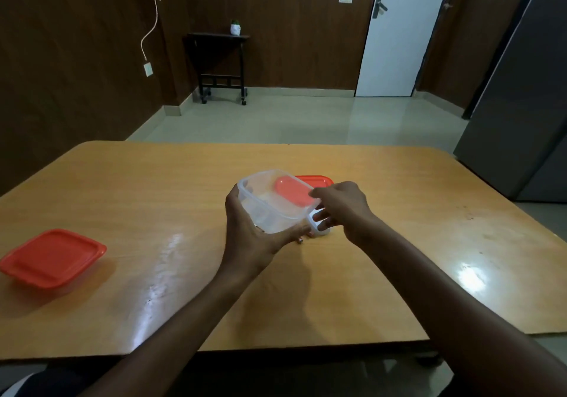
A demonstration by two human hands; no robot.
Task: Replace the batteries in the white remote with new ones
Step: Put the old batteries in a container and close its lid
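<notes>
My left hand grips a clear plastic container and holds it tilted just above the wooden table, thumb on the near rim and fingers underneath. Right beside its lower right corner is a small white remote, mostly covered. My right hand has its fingertips curled on the remote, and its upper finger touches the container's rim. A small dark, metallic piece, perhaps a battery, lies on the table under my left fingertips. The container looks empty.
An orange lid lies flat on the table just behind the tilted container. A second container closed with an orange lid stands at the table's left edge. A grey cabinet stands to the right beyond the table.
</notes>
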